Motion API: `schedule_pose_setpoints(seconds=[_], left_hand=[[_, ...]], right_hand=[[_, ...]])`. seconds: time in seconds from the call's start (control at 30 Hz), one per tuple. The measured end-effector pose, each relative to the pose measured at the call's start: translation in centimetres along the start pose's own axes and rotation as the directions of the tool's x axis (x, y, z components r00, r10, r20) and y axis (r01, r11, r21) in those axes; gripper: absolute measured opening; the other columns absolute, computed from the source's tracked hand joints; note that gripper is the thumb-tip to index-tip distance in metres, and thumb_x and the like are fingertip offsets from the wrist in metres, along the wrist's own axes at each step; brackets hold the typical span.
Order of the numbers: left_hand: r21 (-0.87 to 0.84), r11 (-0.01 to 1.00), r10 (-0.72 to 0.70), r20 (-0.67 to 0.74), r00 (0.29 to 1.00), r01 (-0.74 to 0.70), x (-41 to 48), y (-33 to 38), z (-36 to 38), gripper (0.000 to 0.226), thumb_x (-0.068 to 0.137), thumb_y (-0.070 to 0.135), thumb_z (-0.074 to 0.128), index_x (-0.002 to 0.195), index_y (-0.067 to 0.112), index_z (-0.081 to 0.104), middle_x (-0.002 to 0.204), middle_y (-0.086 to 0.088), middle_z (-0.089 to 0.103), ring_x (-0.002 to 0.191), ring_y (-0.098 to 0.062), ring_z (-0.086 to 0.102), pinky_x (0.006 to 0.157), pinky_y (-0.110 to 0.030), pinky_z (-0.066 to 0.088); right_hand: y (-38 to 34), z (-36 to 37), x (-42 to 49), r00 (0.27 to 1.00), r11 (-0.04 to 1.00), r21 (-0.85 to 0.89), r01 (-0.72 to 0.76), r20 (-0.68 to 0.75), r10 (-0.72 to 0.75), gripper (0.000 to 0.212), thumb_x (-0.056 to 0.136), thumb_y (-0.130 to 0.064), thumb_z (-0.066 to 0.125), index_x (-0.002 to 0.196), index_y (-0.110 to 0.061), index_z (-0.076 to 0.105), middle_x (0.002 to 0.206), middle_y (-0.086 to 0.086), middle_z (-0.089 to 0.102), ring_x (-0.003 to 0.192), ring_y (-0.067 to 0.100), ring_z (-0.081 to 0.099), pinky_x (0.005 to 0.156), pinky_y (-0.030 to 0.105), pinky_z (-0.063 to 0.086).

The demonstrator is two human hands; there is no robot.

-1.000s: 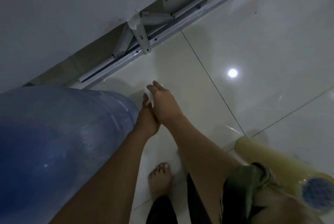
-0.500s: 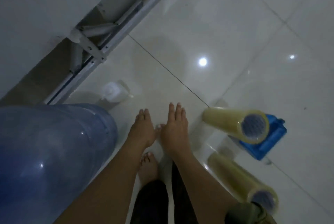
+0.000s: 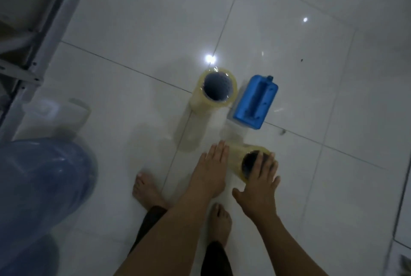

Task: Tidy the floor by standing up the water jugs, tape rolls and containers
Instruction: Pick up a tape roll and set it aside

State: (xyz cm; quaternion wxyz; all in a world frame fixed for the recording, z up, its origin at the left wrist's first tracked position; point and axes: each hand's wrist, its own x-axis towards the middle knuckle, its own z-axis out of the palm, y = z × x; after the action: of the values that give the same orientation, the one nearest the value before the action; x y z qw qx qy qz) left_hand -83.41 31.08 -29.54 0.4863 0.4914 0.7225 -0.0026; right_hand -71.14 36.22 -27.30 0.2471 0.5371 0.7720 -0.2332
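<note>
Fingers (image 3: 264, 164) of the right hand (image 3: 258, 189) are spread open across the near rim of a yellowish tape roll (image 3: 239, 157), which stands on the white tiled floor (image 3: 133, 30); whether they press on it is unclear (the picture is dim and blurred there). Just left of the roll, the left hand (image 3: 211, 173) lies flat and open, its fingers extended beside the roll's wall. A second tape roll (image 3: 206, 106) stands farther off, with a blue container (image 3: 255, 102) beside it. At the left edge sits a large blue water jug (image 3: 40, 186), well apart from both hands.
</note>
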Motion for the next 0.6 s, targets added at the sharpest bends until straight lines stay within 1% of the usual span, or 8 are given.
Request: schedule_pose_setpoints(seconds=[0.1, 0.17, 0.23, 0.3, 0.37, 0.43, 0.5, 0.6], left_hand=[[0.013, 1.0, 0.006, -0.019, 1.0, -0.006, 1.3, 1.9, 1.7, 0.094, 0.092, 0.026, 0.055, 0.146, 0.005, -0.02, 0.158, -0.01, -0.023, 0.149, -0.024, -0.011, 0.121, -0.038, 0.006], [-0.078, 0.997, -0.006, -0.081, 0.997, 0.0, 1.9, 2.6, 2.8, 0.096, 0.092, 0.025, 0.055, 0.145, 0.002, -0.022, 0.158, -0.012, -0.022, 0.149, -0.023, -0.01, 0.122, -0.036, 0.007], [-0.181, 0.983, 0.002, -0.156, 0.988, -0.031, 2.2, 3.2, 3.5, 0.093, 0.093, 0.019, 0.054, 0.145, 0.001, -0.021, 0.159, -0.013, -0.019, 0.15, -0.023, -0.004, 0.123, -0.034, 0.01], [-0.259, 0.964, 0.009, -0.2, 0.98, -0.062, 2.2, 3.5, 3.8, 0.092, 0.092, 0.013, 0.055, 0.146, 0.001, -0.019, 0.16, -0.013, -0.012, 0.149, -0.024, 0.007, 0.122, -0.036, 0.018], [-0.346, 0.936, -0.01, -0.219, 0.976, -0.068, 2.1, 3.4, 3.9, 0.093, 0.09, 0.009, 0.057, 0.147, 0.004, -0.016, 0.161, -0.013, -0.001, 0.147, -0.025, 0.019, 0.119, -0.038, 0.026], [-0.416, 0.907, -0.035, -0.226, 0.974, -0.064, 1.7, 3.3, 3.9, 0.092, 0.09, 0.005, 0.056, 0.149, 0.008, -0.014, 0.161, -0.012, 0.008, 0.144, -0.024, 0.026, 0.118, -0.036, 0.028], [-0.452, 0.889, -0.04, -0.23, 0.972, -0.071, 1.0, 3.3, 3.8, 0.087, 0.091, 0.003, 0.052, 0.149, 0.009, -0.012, 0.161, -0.011, 0.008, 0.146, -0.023, 0.022, 0.118, -0.032, 0.024], [-0.425, 0.9, -0.028, -0.289, 0.957, -0.101, -0.2, 2.7, 3.5, 0.085, 0.089, 0.0, 0.053, 0.149, 0.007, -0.008, 0.161, -0.013, 0.0, 0.147, -0.026, 0.019, 0.12, -0.035, 0.025]], right_hand=[[1.3, 0.6, 1.3, 0.997, 0.997, 0.039, 0.063, -0.05, -0.061, 0.122, 0.074, -0.035, 0.073, 0.14, -0.009, -0.025, 0.151, 0.019, -0.029, 0.141, 0.039, -0.022, 0.115, 0.055, -0.002], [1.9, 1.3, 2.1, 0.985, 0.993, 0.058, 0.103, -0.146, -0.094, 0.124, 0.07, -0.033, 0.077, 0.141, -0.009, -0.022, 0.153, 0.021, -0.023, 0.141, 0.04, -0.018, 0.115, 0.055, -0.002], [2.5, 2.1, 2.5, 0.969, 0.991, 0.073, 0.111, -0.228, -0.091, 0.121, 0.068, -0.031, 0.078, 0.145, -0.007, -0.011, 0.154, 0.025, -0.012, 0.143, 0.041, -0.011, 0.114, 0.056, 0.002], [3.1, 2.7, 2.9, 0.952, 0.988, 0.069, 0.135, -0.284, -0.11, 0.118, 0.066, -0.03, 0.08, 0.146, -0.008, -0.004, 0.154, 0.028, 0.003, 0.142, 0.045, 0.002, 0.113, 0.058, 0.011], [3.6, 3.1, 3.2, 0.922, 0.978, 0.044, 0.206, -0.343, -0.179, 0.115, 0.062, -0.03, 0.082, 0.143, -0.01, 0.004, 0.148, 0.03, 0.017, 0.135, 0.045, 0.018, 0.108, 0.058, 0.027], [3.6, 3.2, 3.1, 0.896, 0.962, 0.047, 0.268, -0.379, -0.231, 0.113, 0.06, -0.028, 0.083, 0.141, -0.011, 0.007, 0.141, 0.019, 0.017, 0.121, 0.037, 0.024, 0.1, 0.053, 0.04], [3.1, 3.0, 2.7, 0.89, 0.951, 0.073, 0.299, -0.381, -0.251, 0.112, 0.061, -0.026, 0.083, 0.141, -0.012, 0.007, 0.135, 0.01, 0.015, 0.114, 0.035, 0.027, 0.095, 0.05, 0.044], [1.5, 2.7, 1.8, 0.883, 0.938, 0.044, 0.345, -0.356, -0.308, 0.105, 0.063, -0.024, 0.082, 0.141, -0.003, 0.016, 0.134, 0.014, 0.02, 0.112, 0.036, 0.031, 0.089, 0.05, 0.047]])
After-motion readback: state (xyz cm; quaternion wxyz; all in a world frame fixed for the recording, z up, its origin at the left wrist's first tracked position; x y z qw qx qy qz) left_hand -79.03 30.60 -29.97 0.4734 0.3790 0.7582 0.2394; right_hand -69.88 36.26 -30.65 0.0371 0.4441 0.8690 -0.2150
